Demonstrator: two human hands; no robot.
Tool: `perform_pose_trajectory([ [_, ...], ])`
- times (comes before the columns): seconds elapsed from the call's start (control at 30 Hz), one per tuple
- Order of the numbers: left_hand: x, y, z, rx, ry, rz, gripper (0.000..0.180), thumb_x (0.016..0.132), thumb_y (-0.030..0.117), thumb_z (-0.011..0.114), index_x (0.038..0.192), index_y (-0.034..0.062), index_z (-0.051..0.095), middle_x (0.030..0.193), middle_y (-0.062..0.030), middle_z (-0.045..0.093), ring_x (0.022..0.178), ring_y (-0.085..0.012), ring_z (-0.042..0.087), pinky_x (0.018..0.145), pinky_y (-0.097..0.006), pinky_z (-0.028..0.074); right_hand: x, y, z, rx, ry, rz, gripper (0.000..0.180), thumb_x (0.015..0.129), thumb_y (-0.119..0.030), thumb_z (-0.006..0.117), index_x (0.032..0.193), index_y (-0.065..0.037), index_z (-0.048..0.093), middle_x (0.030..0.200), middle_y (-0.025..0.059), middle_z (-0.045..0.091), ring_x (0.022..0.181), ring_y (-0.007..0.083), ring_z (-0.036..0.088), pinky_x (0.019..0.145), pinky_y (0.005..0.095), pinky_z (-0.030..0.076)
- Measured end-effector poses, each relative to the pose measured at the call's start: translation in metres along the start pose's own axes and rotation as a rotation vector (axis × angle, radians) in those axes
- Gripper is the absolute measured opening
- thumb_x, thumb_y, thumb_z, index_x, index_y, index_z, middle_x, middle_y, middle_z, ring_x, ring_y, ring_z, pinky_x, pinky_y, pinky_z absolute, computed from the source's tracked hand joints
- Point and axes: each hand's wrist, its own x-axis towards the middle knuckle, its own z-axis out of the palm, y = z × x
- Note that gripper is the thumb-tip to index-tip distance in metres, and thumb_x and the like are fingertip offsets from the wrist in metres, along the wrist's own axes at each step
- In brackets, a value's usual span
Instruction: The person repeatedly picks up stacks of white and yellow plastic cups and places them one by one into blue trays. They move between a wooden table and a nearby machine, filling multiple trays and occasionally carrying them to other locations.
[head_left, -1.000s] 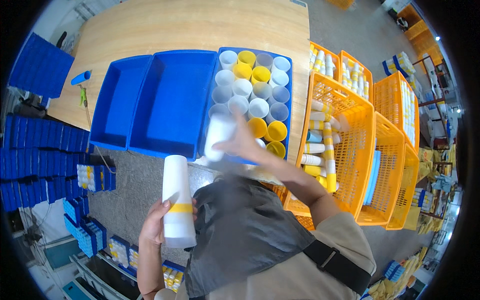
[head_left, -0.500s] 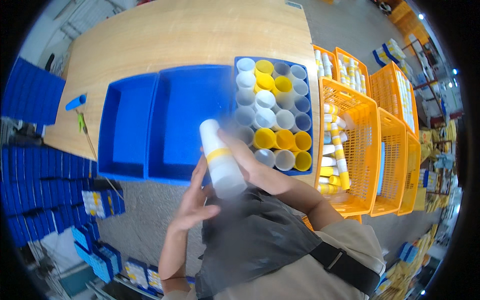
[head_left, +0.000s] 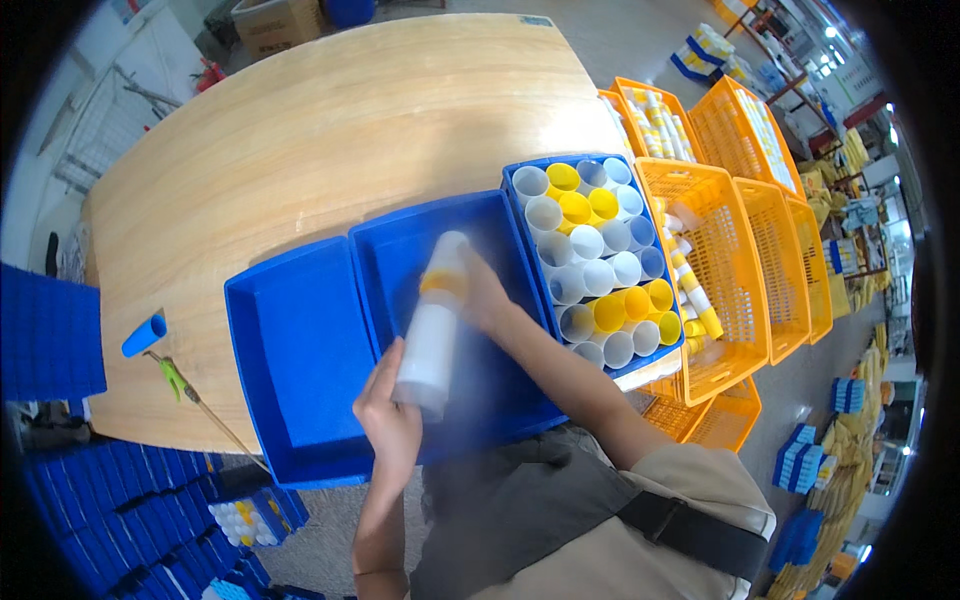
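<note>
Both my hands hold a tapered stack of plastic cups, white with a yellow band near its narrow end. It is tilted over the middle blue bin, its wide end toward me. My right hand wraps round the narrow upper part, blurred by motion. Against the wide lower end closes my left hand, its fingers partly hidden by the stack. To the right, a blue crate is packed with upright white, clear and yellow cups, open ends up.
Left of the middle bin stands another blue bin. A blue cup and a green-gripped stick lie on the wooden table. Orange baskets with cup stacks stand at the right. Blue crates are piled at the left.
The view has shifted, so the bins sit lower and further right. The cup stack has moved from near my body to over the middle bin. My left fingers have closed in on its wide end.
</note>
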Motion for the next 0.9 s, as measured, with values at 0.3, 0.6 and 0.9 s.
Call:
perform_pose_trajectory([
  [0.3, 0.038, -0.026, 0.015, -0.084, -0.049, -0.02, 0.047, 0.081, -0.015, 0.06, 0.125, -0.0018, 0.067, 0.117, -0.0227, 0.07, 0.11, -0.0342, 0.069, 0.096, -0.041, 0.054, -0.012, 0.017, 0.014, 0.393, 0.197, 0.361, 0.051, 0.107, -0.043, 0.039, 0.137, -0.001, 0.044, 0.12, 0.0191, 0.061, 0.106, 0.0335, 0.063, 0.094, 0.0467, 0.054],
  [0.6, 0.044, -0.028, 0.004, -0.027, 0.073, 0.048, 0.054, 0.074, -0.021, 0.058, 0.121, 0.0016, 0.07, 0.112, -0.0186, 0.066, 0.104, -0.0331, 0.067, 0.089, -0.039, 0.055, 0.004, -0.012, -0.003, 0.615, 0.229, 0.371, 0.08, 0.099, -0.066, 0.039, 0.143, 0.001, 0.041, 0.137, 0.0225, 0.055, 0.124, 0.0349, 0.056, 0.103, 0.0438, 0.048],
  [0.9, 0.046, -0.039, -0.001, 0.031, 0.089, 0.116, 0.045, 0.075, -0.017, 0.06, 0.114, 0.0028, 0.073, 0.102, -0.0133, 0.059, 0.089, -0.0269, 0.062, 0.077, -0.035, 0.054, 0.012, 0.003, 0.03, -0.332, -0.044, -0.236, 0.032, 0.09, -0.027, 0.07, 0.11, -0.003, 0.065, 0.106, 0.0137, 0.067, 0.104, 0.0217, 0.064, 0.094, 0.0353, 0.052],
])
